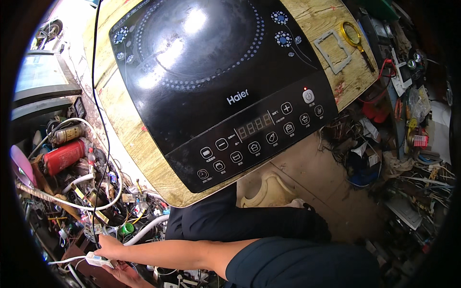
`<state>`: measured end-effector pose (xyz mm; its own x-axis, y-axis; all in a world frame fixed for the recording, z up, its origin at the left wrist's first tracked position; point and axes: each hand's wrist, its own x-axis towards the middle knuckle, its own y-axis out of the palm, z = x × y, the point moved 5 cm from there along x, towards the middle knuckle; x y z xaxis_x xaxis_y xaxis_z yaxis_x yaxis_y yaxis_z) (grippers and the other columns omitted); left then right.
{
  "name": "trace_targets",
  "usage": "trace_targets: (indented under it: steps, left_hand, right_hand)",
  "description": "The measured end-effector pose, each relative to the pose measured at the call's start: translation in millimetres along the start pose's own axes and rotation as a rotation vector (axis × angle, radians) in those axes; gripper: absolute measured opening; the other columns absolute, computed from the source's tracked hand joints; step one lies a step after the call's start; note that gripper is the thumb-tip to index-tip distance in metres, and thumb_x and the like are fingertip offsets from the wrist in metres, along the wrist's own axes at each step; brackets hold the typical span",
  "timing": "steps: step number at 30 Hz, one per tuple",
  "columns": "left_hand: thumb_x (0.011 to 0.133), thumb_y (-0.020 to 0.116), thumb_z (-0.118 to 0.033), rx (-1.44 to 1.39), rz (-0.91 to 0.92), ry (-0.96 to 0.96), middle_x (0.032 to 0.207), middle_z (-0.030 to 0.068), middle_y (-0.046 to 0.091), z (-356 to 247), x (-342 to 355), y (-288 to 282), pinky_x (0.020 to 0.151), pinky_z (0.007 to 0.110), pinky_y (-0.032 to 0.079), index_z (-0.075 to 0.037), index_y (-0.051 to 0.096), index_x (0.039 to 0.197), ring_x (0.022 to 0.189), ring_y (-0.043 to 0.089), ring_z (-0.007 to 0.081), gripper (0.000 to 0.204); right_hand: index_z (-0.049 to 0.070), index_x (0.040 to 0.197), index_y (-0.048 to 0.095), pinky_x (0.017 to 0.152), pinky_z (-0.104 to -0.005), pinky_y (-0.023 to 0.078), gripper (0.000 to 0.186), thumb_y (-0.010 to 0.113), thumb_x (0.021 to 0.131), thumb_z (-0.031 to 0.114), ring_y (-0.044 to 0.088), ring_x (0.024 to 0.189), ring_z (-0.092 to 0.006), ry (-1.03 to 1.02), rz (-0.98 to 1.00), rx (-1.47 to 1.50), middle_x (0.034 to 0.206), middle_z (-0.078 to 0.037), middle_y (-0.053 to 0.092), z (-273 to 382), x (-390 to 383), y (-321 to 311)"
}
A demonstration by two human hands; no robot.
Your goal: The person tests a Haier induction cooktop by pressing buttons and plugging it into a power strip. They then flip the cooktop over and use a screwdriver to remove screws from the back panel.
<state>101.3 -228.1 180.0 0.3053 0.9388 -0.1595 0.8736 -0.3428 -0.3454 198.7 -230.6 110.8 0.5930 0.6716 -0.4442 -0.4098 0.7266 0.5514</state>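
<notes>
At the lower left, my right hand reaches across my body, its fingers closed where a black cord comes down. A plug at the cord's end is hidden by the fingers. Just below, my left hand holds a small white power socket with a white lead running off to the left. The two hands are close together at the socket. A black induction cooker with a glossy top lies on a wooden board table; a red light is lit by its power key and its display digits look dim.
On the wooden tabletop lie a yellow-rimmed magnifying glass and a grey rectangular frame. A red cylinder, a pale hose and piled parts crowd the left. Tangled wires and scrap fill the right. A cream plastic stool stands below.
</notes>
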Motion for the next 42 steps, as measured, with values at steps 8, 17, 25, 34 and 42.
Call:
trace_targets:
  steps: [8, 17, 25, 34, 42]
  left_hand:
    - [0.103, 0.053, -0.048, -0.072, 0.206, -0.045, 0.073, 0.0018, 0.052, 13, 12, -13, 0.058, 0.031, 0.044, -0.009, 0.059, 0.096, 0.061, 0.053, 0.0158, 0.040]
    - [0.101, 0.053, -0.056, -0.175, 0.379, -0.194, 0.074, 0.0024, 0.053, 7, 15, -18, 0.061, 0.030, 0.045, -0.009, 0.061, 0.099, 0.063, 0.056, 0.0162, 0.048]
    - [0.101, 0.049, -0.070, -0.201, 0.378, -0.237, 0.083, 0.0021, 0.055, 31, 47, -59, 0.072, 0.032, 0.050, -0.009, 0.059, 0.110, 0.077, 0.059, 0.0163, 0.063]
    - [0.103, 0.048, -0.067, -0.070, 0.138, -0.107, 0.080, 0.0008, 0.051, 33, 62, -54, 0.064, 0.028, 0.046, -0.007, 0.057, 0.113, 0.073, 0.056, 0.0146, 0.061]
    - [0.103, 0.047, -0.066, -0.128, 0.171, -0.141, 0.086, 0.0026, 0.055, 37, 57, -64, 0.072, 0.032, 0.050, -0.003, 0.054, 0.122, 0.077, 0.059, 0.0172, 0.067]
  right_hand:
    - [-0.008, 0.089, 0.070, 0.082, -0.0516, 0.058, 0.043, 0.087, 0.075, 0.029, 0.072, 0.094, -0.0459, 0.089, 0.180, -0.079, 0.097, -0.029, 0.073, -2, -5, -7]
    - [-0.003, 0.086, 0.074, 0.078, -0.0488, 0.060, 0.031, 0.092, 0.067, 0.015, 0.076, 0.092, -0.0403, 0.146, 0.181, -0.170, 0.095, -0.024, 0.076, 4, -22, -10]
    - [-0.006, 0.087, 0.075, 0.078, -0.0497, 0.060, 0.032, 0.088, 0.071, 0.018, 0.075, 0.093, -0.0425, 0.076, 0.176, -0.221, 0.095, -0.027, 0.075, -5, -21, 0]
    - [-0.009, 0.084, 0.074, 0.079, -0.0523, 0.058, 0.032, 0.085, 0.075, 0.019, 0.073, 0.090, -0.0462, 0.007, 0.117, -0.195, 0.091, -0.030, 0.073, 10, -24, -16]
    - [-0.005, 0.087, 0.076, 0.082, -0.0507, 0.059, 0.021, 0.079, 0.077, 0.012, 0.073, 0.096, -0.0433, 0.059, 0.158, -0.234, 0.096, -0.027, 0.074, 5, -28, -7]
